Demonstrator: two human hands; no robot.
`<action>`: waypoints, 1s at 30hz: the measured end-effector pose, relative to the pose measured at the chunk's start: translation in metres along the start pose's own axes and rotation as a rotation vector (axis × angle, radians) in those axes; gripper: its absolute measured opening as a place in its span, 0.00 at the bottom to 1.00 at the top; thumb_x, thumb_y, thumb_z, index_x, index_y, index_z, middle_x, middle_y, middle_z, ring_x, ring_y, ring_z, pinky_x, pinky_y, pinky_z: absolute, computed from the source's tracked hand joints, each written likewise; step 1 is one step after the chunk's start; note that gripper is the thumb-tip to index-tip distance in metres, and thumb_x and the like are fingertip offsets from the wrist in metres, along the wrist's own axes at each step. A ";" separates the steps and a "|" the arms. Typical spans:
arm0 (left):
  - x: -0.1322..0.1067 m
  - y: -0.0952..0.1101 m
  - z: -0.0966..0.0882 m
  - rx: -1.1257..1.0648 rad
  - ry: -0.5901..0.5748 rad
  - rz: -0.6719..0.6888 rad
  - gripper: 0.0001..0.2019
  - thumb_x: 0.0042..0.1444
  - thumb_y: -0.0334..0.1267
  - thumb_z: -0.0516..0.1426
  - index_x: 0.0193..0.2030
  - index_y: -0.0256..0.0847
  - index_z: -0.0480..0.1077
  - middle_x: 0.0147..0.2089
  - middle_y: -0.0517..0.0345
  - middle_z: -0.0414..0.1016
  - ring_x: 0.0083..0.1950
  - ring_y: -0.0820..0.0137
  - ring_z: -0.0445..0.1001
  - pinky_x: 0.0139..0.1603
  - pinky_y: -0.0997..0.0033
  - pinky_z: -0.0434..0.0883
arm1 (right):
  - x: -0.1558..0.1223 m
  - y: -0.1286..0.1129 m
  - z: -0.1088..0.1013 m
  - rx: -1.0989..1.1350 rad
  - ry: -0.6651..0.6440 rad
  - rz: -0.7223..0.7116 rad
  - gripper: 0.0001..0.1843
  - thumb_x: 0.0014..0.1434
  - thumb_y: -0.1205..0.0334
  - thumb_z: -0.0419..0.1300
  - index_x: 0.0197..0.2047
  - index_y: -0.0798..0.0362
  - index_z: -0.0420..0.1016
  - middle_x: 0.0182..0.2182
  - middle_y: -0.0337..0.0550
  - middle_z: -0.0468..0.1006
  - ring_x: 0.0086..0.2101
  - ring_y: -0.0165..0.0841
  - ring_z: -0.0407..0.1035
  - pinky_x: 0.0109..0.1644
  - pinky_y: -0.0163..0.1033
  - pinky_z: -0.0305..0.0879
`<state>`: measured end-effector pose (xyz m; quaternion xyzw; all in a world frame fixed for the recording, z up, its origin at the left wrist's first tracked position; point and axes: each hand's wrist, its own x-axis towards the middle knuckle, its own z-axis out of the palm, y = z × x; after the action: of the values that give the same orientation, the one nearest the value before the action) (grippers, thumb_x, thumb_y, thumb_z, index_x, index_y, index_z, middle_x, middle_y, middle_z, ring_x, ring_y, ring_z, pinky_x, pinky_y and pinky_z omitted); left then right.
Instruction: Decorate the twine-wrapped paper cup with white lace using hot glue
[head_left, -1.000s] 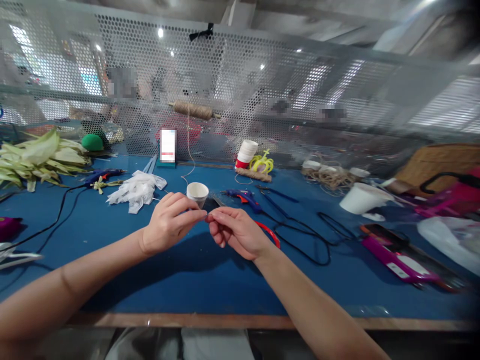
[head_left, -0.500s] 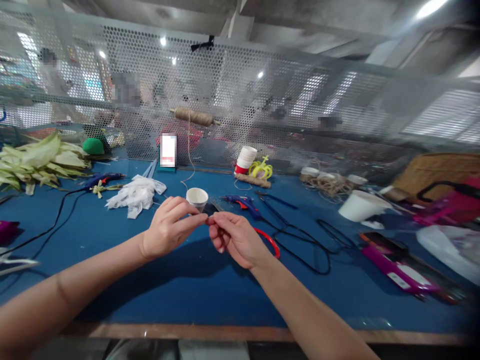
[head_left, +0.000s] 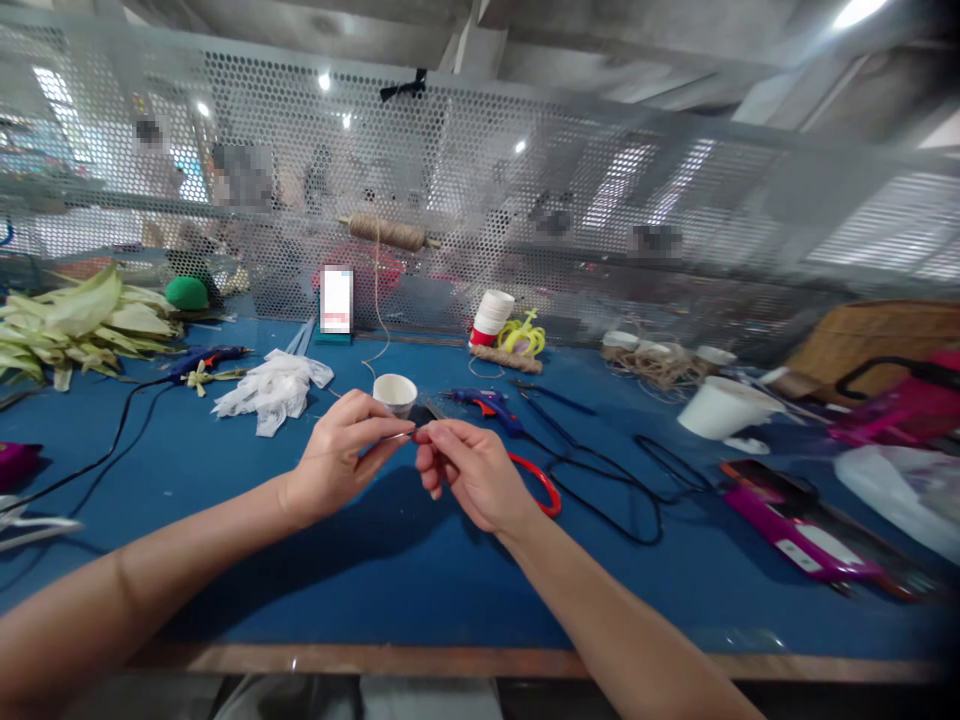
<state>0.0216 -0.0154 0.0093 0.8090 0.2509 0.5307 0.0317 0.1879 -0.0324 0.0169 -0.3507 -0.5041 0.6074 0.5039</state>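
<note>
Both hands meet fingertip to fingertip above the blue tabletop. My left hand (head_left: pixel 341 445) is closed, its thumb and fingers pinching a thin, dark wire-like strand (head_left: pixel 396 435). From the other side, my right hand (head_left: pixel 472 470) pinches the strand's end between thumb and index finger. The strand is too small to name more exactly. Just behind the fingertips stands a white paper cup (head_left: pixel 395 393), with twine leading down toward it. A red loop handle (head_left: pixel 541 483) lies partly hidden behind my right hand.
Behind the hands lie a blue glue gun (head_left: pixel 487 405) with a black cord and pliers (head_left: pixel 544 415). White cloth strips (head_left: pixel 274 390) and pale husks (head_left: pixel 90 320) are left. A twine spool (head_left: pixel 386 232) hangs on the mesh panel. A purple tool (head_left: pixel 810 535) lies right.
My left fingers have shifted slightly, and more of the thin strand now shows along them. My right hand keeps its pinch in nearly the same place.
</note>
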 end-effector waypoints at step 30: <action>0.027 -0.010 -0.042 0.492 -0.199 0.506 0.09 0.55 0.34 0.54 0.43 0.37 0.67 0.34 0.53 0.73 0.33 0.73 0.68 0.34 0.72 0.67 | 0.006 -0.015 -0.013 0.135 -0.033 0.234 0.11 0.46 0.58 0.63 0.23 0.58 0.74 0.13 0.34 0.69 0.12 0.20 0.61 0.11 0.24 0.55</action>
<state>-0.0110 -0.0036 0.0473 0.8766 0.1585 0.3641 -0.2717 0.2023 -0.0235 0.0288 -0.3622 -0.4259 0.7005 0.4436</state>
